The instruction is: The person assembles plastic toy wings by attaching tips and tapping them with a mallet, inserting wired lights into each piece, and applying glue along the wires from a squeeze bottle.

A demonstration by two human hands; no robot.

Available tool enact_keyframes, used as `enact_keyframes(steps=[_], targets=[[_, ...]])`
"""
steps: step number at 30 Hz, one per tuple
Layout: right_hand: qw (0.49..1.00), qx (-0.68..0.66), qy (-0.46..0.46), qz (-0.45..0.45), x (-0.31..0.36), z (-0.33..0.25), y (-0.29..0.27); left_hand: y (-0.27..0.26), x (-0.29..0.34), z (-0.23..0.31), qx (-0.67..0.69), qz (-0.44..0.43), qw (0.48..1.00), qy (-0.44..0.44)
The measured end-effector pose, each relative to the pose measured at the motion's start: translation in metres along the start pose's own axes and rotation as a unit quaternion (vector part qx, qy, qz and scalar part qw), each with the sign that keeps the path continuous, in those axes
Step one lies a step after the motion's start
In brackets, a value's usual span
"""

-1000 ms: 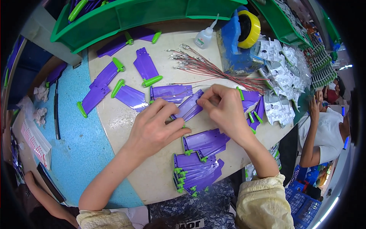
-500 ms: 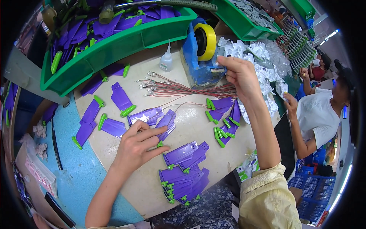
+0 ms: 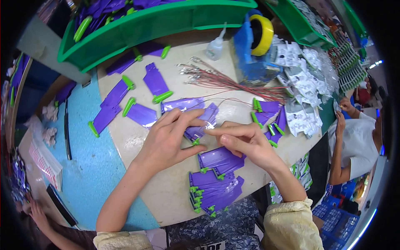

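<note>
A purple plastic blade (image 3: 207,115) with a green tip lies on the table between my hands, a thin red wire running near it. My left hand (image 3: 164,139) reaches over its left side, fingers stretched and thumb spread apart. From the right, my right hand (image 3: 248,143) meets it, with the index finger pointing at the blade and the other fingers curled. Anything held in those fingertips is too small to make out. Another purple blade (image 3: 183,104) lies just beyond my left fingers. Overlapping purple blades (image 3: 214,187) with green ends are stacked nearer to me.
Behind stand a green bin (image 3: 154,21) of purple parts, a white dropper bottle (image 3: 215,48) and a blue tape dispenser (image 3: 246,54) with a yellow core. Red wires (image 3: 233,85) lie bundled before it. White plastic parts (image 3: 302,91) are heaped right. A person (image 3: 354,141) works beyond.
My right hand has come down from the tape dispenser to the purple blade beside my left hand. My left hand stays over the blade. The whole view has shifted somewhat.
</note>
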State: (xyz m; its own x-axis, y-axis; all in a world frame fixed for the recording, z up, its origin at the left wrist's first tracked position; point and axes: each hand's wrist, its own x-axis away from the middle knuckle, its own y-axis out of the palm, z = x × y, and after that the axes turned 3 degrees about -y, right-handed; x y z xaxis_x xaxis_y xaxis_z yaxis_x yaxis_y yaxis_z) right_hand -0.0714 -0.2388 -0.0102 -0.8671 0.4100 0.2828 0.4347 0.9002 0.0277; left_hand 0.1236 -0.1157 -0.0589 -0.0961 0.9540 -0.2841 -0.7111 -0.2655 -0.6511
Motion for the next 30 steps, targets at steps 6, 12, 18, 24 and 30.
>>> enact_keyframes(steps=[6,12,18,24,30], targets=[[0.988,0.152,-0.015,0.031,-0.014,0.021,0.012,0.002,0.005,-0.002,0.014,0.012,1.000,0.007],[0.936,0.325,-0.110,0.071,-0.011,0.010,0.022,0.019,0.021,0.008,-0.075,0.121,0.989,0.036],[0.886,0.398,-0.198,0.130,-0.030,0.000,0.006,0.015,0.014,0.012,-0.093,0.095,0.991,0.018],[0.863,0.408,-0.228,0.190,-0.049,-0.010,-0.002,0.010,0.023,0.012,-0.048,0.063,0.996,-0.029],[0.847,0.432,-0.295,0.091,-0.107,0.012,0.010,0.010,0.025,0.015,-0.122,0.097,0.988,-0.012]])
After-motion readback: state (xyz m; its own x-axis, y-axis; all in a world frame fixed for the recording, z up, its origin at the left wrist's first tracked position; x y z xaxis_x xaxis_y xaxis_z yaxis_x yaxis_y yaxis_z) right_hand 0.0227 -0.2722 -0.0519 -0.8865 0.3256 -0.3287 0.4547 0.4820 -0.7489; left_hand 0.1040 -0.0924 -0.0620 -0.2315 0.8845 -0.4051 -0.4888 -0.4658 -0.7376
